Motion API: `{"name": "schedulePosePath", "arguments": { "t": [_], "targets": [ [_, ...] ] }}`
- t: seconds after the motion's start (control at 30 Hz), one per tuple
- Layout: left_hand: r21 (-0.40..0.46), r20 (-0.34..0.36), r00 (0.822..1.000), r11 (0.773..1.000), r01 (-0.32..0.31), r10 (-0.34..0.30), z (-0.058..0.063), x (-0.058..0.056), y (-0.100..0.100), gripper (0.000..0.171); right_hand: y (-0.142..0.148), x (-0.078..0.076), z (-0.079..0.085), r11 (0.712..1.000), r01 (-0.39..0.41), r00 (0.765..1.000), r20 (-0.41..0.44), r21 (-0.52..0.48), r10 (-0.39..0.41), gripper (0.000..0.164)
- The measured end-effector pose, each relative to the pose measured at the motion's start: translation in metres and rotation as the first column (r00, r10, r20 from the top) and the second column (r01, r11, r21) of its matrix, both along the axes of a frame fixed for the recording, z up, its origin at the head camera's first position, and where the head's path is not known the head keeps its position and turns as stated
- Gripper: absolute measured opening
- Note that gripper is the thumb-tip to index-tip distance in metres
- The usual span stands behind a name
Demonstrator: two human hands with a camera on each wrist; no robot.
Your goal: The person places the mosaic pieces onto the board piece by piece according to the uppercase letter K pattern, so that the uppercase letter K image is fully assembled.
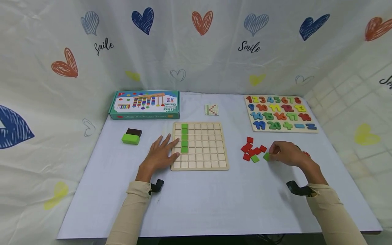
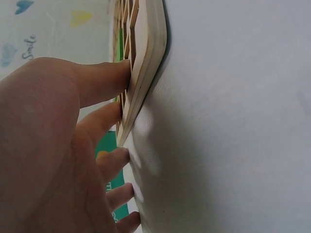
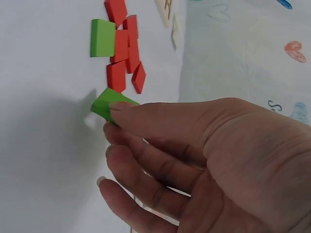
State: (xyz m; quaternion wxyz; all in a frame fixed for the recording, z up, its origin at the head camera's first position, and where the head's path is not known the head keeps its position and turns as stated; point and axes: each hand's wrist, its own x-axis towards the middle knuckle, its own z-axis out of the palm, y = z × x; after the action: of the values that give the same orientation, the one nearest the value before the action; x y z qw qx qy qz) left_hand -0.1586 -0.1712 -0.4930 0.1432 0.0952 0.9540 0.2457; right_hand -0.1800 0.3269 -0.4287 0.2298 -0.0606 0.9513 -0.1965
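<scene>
Left hand: the left hand [image 1: 160,154] lies at the left side of the wooden board [image 1: 203,143]. Its fingers are spread apart, and the thumb touches the board's edge.
Right hand: the right hand [image 1: 286,153] is off to the right of the board. Its thumb and first finger are together, pinching a green tile [image 3: 102,105].
Pinched tile: it is tilted, near the pile of loose tiles.
Board: it sits flat on the tabletop [image 1: 214,204], with small boxes marked all over it. A line of green squares [image 1: 184,137] runs down from the top, second row from the left side.
Loose tiles: red tiles [image 1: 246,147] lie in a bunch right of the board, and a loose green tile [image 1: 255,158] lies beside them.
Blocks: a long green block [image 1: 130,139] and a dark block [image 1: 134,132] are left of the board.
Back: a green game box [image 1: 144,102] is on the left, a little card [image 1: 211,109] in the middle, and a number puzzle [image 1: 275,131] on the right.
Cloth: the white cloth [image 1: 196,51] behind has hearts and "Smile" on it.
</scene>
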Motion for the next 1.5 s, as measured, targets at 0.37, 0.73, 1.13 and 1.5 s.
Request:
{"name": "schedulePosePath", "arguments": {
  "t": [0.37, 0.73, 1.13, 1.5],
  "targets": [
    [0.009, 0.004, 1.0, 1.0, -0.001, 0.001, 0.002, -0.001, 0.0, 0.068, -0.049, -0.009, 0.004, 0.987, -0.093, 0.988, -0.134, -0.132, 0.075, 0.021],
    [0.015, -0.004, 1.0, 1.0, -0.005, 0.005, 0.002, 0.0, 0.0, 0.068, -0.143, -0.018, -0.011, 0.925, -0.268, 0.956, -0.197, -0.27, 0.219, 0.011],
    [-0.005, -0.019, 1.0, 1.0, 0.014, -0.014, -0.001, -0.002, -0.003, 0.067, -0.233, -0.01, -0.036, 0.803, -0.417, 0.905, -0.283, -0.426, 0.319, 0.01],
    [-0.016, -0.015, 1.0, 1.0, 0.02, -0.021, -0.002, -0.003, -0.003, 0.067, -0.27, -0.009, -0.048, 0.805, -0.408, 0.911, -0.253, -0.429, 0.327, 0.005]
  ]
}}
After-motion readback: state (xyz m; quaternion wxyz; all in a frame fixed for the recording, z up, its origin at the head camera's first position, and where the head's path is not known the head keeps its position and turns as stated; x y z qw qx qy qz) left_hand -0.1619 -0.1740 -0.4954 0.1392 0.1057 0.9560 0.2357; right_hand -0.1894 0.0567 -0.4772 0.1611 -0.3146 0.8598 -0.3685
